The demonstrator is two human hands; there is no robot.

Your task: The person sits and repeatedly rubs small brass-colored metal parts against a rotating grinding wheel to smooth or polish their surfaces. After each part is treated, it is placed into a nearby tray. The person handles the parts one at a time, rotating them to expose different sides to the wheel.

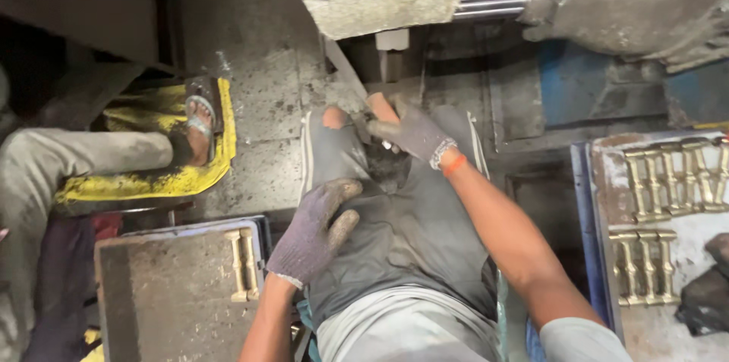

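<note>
A gloved right hand (414, 133) gripped a small dark part (363, 125) at the knee, while the gloved left hand (315, 231) rested loosely curled and unladen on the thigh; brass castings (644, 267) lay on a tray (600, 180) alongside

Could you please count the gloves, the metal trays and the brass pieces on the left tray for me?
Gloves: 2, on the left hand and right hand
Metal trays: 2, the left tray and right tray
Brass pieces on the left tray: 2
Total: 6

head cam, looking steeply down, close
</note>
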